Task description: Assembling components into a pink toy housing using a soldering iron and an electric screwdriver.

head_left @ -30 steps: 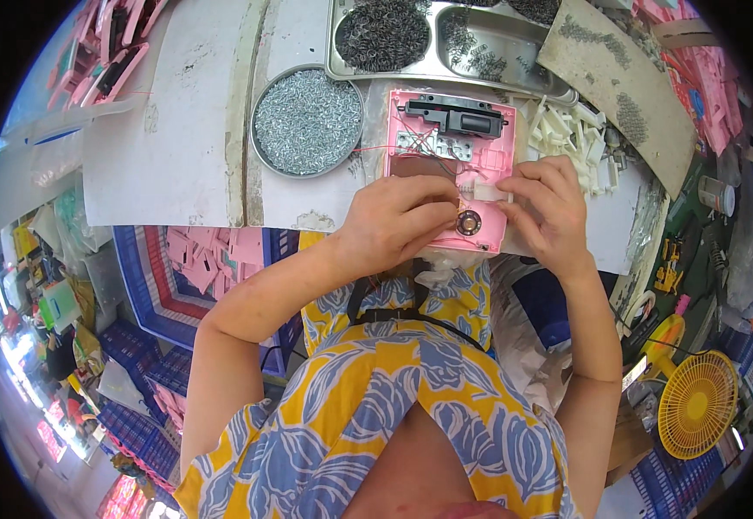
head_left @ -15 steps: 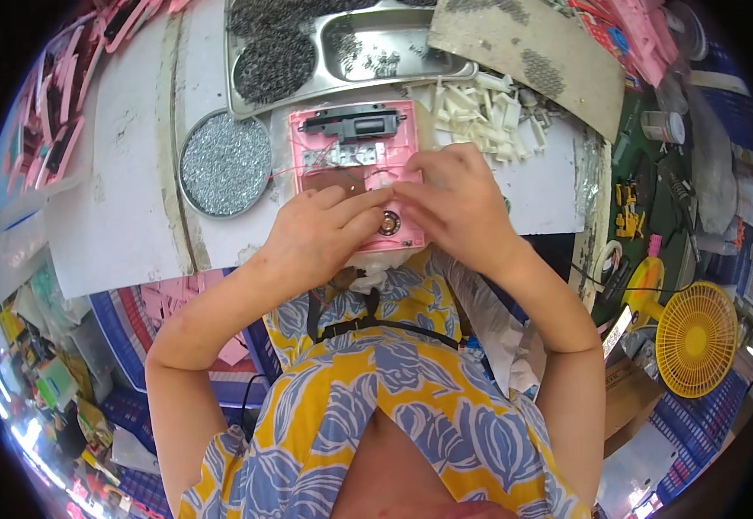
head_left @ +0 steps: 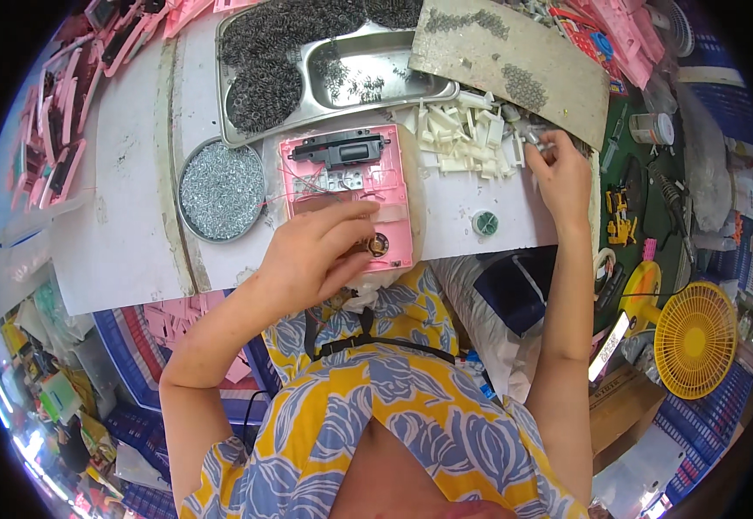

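Observation:
A pink plastic housing (head_left: 400, 195) lies in front of me with its inner side up. It carries a black mechanism (head_left: 337, 151), a metal plate (head_left: 333, 182), thin red wires and a round dark part (head_left: 379, 245) near its lower right. My left hand (head_left: 316, 251) rests over the lower left of the housing, fingers stretched out and apart, fingertips beside a whitish piece. Out to the right, my right hand (head_left: 564, 177) has thumb and forefinger together at small greyish parts (head_left: 532, 134) beside a pile of white plastic pieces (head_left: 463, 138). What its fingertips pinch is too small to name.
A round dish of small silvery parts (head_left: 222, 190) stands left of the housing. Behind it is a steel tray (head_left: 368, 95) with black springs. A board (head_left: 515, 65) lies at the back right. A green round piece (head_left: 484, 223) and a yellow fan (head_left: 696, 340) are to the right.
My right hand has left the housing and moved right to the edge of the white pieces. My left hand stays at the housing. The view has shifted slightly.

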`<state>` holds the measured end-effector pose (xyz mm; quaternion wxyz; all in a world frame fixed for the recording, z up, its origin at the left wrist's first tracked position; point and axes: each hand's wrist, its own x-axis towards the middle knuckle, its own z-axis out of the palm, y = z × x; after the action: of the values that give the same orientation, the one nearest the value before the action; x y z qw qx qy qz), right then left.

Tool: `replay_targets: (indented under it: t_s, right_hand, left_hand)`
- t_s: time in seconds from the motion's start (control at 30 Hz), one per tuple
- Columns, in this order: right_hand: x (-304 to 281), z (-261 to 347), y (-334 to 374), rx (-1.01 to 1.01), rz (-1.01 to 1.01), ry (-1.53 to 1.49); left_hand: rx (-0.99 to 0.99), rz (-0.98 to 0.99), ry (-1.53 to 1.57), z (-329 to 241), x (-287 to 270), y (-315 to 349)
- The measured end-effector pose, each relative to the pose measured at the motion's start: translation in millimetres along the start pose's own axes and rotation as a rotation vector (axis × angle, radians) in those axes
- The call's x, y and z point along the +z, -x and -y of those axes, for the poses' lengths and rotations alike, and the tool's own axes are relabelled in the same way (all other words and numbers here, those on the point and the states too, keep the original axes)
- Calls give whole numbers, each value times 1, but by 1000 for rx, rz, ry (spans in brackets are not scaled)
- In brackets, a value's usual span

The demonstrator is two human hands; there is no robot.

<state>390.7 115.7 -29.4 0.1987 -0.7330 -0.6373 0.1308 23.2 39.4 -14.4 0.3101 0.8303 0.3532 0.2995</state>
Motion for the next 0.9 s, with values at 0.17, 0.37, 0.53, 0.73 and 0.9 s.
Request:
replay_targets:
  t_s: [0.17,0.37,0.53,0.73,0.9]
  right_hand:
    - [0,46,43,-46,62,-488]
    - [-2,39,40,-67,-26,-452]
    - [-15,54,48,-240,195,-288]
    - [-10,78,61,-574,300,-114]
    - [20,85,59,-686,324,59]
  left_hand:
    - [-295,-46,251,-38,-4,-55]
    - [-126,-134,41,-15,5,-97]
    - [-153,-125,-51,-6,-11,-83]
    - [-111,-96,-28,-14,-7,-70]
    - [-87,-64,-7,-21,-4,-70]
